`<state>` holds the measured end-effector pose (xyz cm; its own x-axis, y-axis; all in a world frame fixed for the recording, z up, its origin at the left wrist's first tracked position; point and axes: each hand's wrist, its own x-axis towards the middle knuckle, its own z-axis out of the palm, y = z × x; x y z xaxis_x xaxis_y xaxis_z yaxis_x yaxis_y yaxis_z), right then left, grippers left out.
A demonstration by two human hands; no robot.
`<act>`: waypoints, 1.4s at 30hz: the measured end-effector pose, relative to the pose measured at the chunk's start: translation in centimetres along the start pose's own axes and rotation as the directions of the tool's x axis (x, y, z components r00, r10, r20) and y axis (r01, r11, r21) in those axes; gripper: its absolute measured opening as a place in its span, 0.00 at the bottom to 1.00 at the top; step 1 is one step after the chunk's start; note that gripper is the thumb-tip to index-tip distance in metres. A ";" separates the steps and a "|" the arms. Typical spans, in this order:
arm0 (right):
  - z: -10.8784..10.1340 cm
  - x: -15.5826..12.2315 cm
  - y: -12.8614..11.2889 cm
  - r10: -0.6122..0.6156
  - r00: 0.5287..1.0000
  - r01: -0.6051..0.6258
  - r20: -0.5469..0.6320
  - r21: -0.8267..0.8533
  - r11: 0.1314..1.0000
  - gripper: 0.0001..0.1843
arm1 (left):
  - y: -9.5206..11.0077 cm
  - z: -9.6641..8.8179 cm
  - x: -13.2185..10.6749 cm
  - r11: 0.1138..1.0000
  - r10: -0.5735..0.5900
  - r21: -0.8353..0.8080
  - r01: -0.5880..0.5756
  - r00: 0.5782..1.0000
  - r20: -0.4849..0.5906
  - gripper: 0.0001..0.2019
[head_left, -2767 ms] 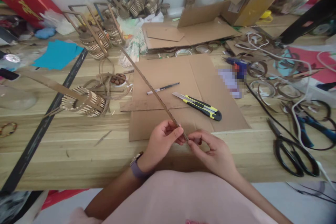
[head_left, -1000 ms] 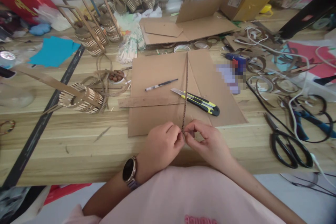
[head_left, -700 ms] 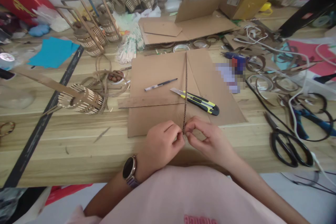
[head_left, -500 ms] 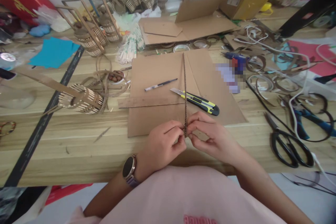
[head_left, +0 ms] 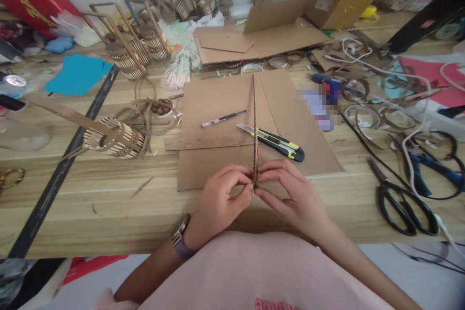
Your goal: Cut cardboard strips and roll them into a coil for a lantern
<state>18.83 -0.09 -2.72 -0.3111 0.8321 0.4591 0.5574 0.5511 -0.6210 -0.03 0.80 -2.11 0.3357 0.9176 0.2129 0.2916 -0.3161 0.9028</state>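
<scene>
A narrow cardboard strip stands on edge, its corrugated side facing up, running away from me. Its near end is pinched between the fingertips of my left hand and my right hand. Under it lies a large cardboard sheet. A yellow and black utility knife, blade out, rests on the sheet and passes beneath or behind the strip. To the left of the strip lie a pen and another flat cardboard strip.
Black-handled scissors lie at the right, beside blue-handled pliers. A small slatted bucket sits at the left near a bowl of nuts. A blue glue gun and cables lie at the right.
My fingers have shifted slightly along the near end of the strip, and my left wrist has turned a little. The strip stays pinched; the view has shifted slightly.
</scene>
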 end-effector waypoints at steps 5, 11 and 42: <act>0.8 -0.3 -0.7 -0.007 0.993 -0.003 -0.115 -0.086 0.996 0.05 | 0.1 0.0 -0.1 0.993 -0.088 -0.068 0.091 0.995 0.043 0.05; 0.2 -0.2 -1.0 -0.122 0.989 0.106 -0.088 -0.170 0.980 0.08 | 0.4 -0.3 0.1 0.998 -0.044 -0.031 0.049 0.986 0.159 0.09; -0.1 0.8 -1.0 -0.187 0.974 0.157 -0.127 -0.217 0.963 0.06 | 0.8 -0.1 0.2 0.991 0.095 0.098 -0.096 0.995 0.014 0.05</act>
<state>18.09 0.04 -1.69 -0.3098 0.6993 0.6443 0.6555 0.6479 -0.3881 0.15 0.70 -1.29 0.3741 0.8801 0.2924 0.3444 -0.4245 0.8373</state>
